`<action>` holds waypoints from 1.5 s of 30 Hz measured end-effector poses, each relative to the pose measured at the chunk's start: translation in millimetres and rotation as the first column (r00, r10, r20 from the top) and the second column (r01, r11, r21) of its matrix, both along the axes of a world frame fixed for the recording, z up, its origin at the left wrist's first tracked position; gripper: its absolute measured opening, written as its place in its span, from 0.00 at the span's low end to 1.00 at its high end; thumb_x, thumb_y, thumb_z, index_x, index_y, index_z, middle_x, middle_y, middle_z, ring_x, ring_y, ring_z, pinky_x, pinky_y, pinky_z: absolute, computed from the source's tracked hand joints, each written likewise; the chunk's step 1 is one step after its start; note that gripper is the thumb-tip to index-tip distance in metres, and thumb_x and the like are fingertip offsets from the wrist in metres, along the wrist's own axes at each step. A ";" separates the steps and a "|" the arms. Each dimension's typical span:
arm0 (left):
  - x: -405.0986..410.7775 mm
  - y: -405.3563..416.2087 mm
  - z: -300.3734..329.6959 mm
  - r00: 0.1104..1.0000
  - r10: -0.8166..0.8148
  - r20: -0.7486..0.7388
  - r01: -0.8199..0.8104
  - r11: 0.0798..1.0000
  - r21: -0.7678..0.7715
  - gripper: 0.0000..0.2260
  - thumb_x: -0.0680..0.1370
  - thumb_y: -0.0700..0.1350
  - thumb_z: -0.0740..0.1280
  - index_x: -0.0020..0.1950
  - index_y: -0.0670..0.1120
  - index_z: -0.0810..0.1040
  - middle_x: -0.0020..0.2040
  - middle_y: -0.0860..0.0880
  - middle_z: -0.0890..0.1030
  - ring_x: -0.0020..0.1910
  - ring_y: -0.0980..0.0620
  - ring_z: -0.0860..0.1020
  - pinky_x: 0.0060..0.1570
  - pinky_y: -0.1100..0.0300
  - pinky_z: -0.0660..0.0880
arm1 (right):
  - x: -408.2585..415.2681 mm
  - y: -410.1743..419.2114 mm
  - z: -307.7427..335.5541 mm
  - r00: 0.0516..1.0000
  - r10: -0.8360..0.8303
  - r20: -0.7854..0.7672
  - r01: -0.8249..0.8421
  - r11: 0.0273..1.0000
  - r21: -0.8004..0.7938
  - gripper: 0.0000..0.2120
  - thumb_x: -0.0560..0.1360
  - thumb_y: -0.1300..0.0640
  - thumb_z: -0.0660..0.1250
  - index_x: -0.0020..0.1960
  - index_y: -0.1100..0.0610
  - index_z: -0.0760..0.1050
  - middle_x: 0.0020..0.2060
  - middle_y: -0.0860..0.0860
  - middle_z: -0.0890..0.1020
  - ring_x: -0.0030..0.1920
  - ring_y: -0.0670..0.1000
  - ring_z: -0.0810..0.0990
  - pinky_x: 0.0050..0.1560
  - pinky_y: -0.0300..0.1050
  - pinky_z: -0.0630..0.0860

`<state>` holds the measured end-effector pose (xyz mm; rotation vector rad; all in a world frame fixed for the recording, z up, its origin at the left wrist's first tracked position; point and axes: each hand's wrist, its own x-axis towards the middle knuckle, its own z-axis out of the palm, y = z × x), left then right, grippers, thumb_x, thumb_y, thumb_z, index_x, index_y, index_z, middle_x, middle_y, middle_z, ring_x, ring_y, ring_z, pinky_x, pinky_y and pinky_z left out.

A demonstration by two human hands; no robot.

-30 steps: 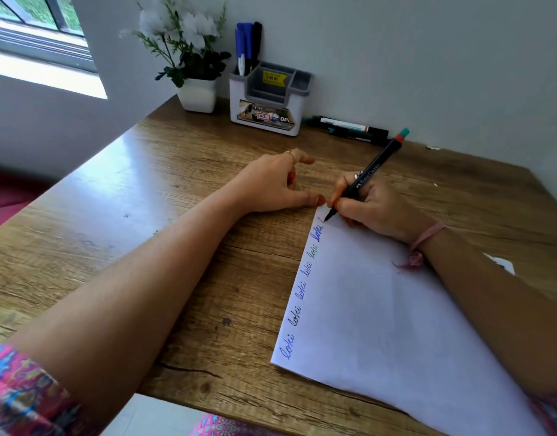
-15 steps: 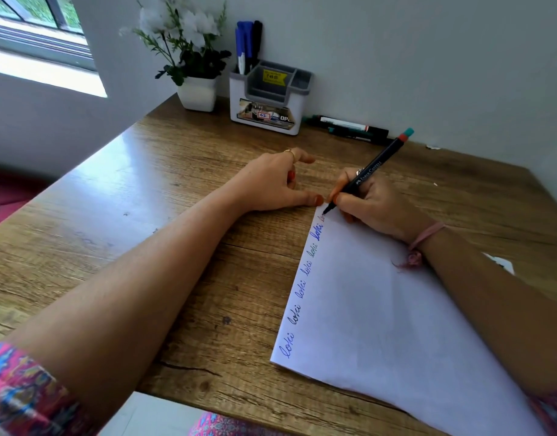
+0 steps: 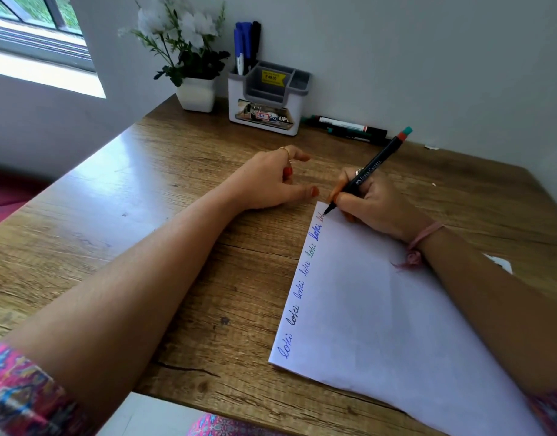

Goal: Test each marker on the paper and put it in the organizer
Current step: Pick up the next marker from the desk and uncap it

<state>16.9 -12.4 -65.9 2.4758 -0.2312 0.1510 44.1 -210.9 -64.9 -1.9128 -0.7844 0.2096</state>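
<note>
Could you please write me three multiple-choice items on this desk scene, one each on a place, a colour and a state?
1. Where do the markers not yet sorted lie?
A. right of the organizer, by the wall
B. on the paper
C. in front of the plant

2. What colour is the cap end of the held marker?
A. yellow
B. teal
C. white

3. What is the right hand doing?
A. resting flat and idle
B. gripping the marker, tip on the paper
C. dropping the marker into the organizer

Key: 1 A, the loose markers lie beside the organizer; 2 B, the marker ends in teal; 3 B, the right hand writes at the corner of the paper.
</note>
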 end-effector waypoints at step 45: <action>-7.0 9.8 9.2 0.980 -0.186 -0.066 0.138 0.885 -0.444 0.09 0.75 0.42 0.69 0.49 0.57 0.80 0.47 0.55 0.82 0.46 0.58 0.79 0.50 0.66 0.75 | 1.0 -4.7 2.0 0.969 0.008 -0.245 0.069 0.951 0.300 0.04 0.75 0.62 0.67 0.43 0.56 0.72 0.40 0.56 0.85 0.38 0.50 0.84 0.38 0.39 0.78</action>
